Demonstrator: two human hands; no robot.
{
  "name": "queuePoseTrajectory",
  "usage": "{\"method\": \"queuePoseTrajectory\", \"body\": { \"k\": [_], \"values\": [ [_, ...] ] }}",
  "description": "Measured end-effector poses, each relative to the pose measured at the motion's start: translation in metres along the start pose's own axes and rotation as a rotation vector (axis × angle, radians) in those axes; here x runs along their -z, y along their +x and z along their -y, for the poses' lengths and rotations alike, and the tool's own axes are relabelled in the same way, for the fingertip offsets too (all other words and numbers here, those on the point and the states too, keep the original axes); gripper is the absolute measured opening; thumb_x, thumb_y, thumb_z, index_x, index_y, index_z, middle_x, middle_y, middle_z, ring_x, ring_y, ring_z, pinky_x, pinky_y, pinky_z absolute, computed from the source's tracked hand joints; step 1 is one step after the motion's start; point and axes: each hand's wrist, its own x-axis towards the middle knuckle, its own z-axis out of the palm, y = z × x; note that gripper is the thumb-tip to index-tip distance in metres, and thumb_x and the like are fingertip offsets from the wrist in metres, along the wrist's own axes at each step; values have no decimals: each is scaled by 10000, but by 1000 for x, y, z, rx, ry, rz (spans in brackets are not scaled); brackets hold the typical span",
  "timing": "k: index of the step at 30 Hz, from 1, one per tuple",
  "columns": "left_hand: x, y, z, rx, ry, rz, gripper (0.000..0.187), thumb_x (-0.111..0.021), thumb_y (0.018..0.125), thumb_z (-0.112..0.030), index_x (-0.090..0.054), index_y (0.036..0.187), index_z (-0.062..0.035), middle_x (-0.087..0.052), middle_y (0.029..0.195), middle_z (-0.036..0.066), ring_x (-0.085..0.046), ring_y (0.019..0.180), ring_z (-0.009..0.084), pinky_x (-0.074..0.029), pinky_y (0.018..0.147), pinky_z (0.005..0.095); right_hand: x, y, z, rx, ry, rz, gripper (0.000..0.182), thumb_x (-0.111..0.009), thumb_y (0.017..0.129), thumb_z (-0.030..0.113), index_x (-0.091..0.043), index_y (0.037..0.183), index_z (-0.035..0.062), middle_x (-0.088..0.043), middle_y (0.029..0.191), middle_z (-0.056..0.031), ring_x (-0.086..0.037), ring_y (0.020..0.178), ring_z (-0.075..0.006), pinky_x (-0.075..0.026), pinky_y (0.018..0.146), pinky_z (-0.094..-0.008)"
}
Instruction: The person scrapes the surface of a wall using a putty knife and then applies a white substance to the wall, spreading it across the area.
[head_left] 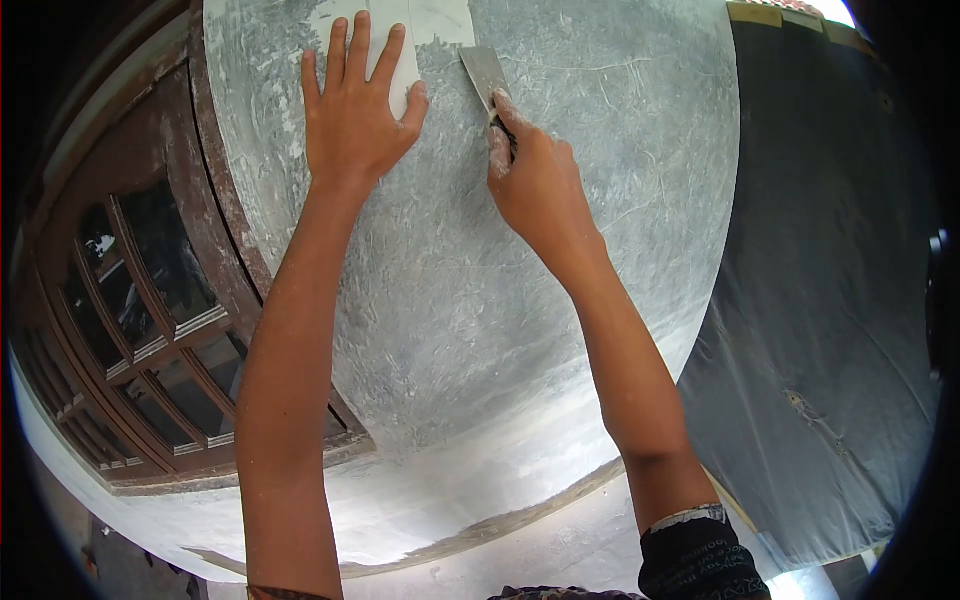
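Note:
My left hand (355, 125) lies with spread fingers against the grey wall (450, 250), its fingertips over a pale, smooth patch (443, 20) at the top. To its right, my right hand (530, 155) grips the dark handle of a putty knife (485, 72). The knife's flat metal blade points up and rests at or close to the wall, by the lower right edge of the pale patch. White residue marks the fingers of my right hand. The wall surface shows scratches and light streaks.
A brown wooden window frame with glass panes (150, 300) stands on the left. Dark sheeting (820, 300) hangs on the right, beside the wall's edge. A pale floor or ledge (560, 530) shows below the wall.

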Motion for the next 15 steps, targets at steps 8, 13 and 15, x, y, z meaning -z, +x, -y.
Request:
{"method": "queuePoseTrajectory", "body": {
  "k": [8, 13, 15],
  "values": [
    [0, -1, -1, -4, 0, 1, 642, -560, 967, -444, -444, 1570, -258, -344, 1660, 89, -239, 1563, 267, -130, 1270, 542, -1, 8, -9, 47, -42, -17, 455, -536, 998, 153, -570, 1443, 68, -707, 833, -290, -702, 769, -478, -574, 741, -546],
    [1, -1, 0, 1, 20, 15, 644, -559, 966, -448, -444, 1571, -259, -343, 1660, 88, -236, 1564, 265, -128, 1271, 540, 5, -14, -7, 12, -35, 16, 459, -534, 995, 147, -561, 1445, 56, -707, 851, -292, -697, 790, -481, -568, 758, -553],
    [1, -2, -1, 2, 21, 15, 643, -559, 967, -447, -444, 1571, -259, -344, 1660, 89, -236, 1564, 265, -127, 1271, 538, 4, -16, -7, -24, -41, 47, 459, -534, 995, 146, -561, 1443, 51, -706, 855, -293, -694, 794, -482, -565, 763, -557]
  ]
}}
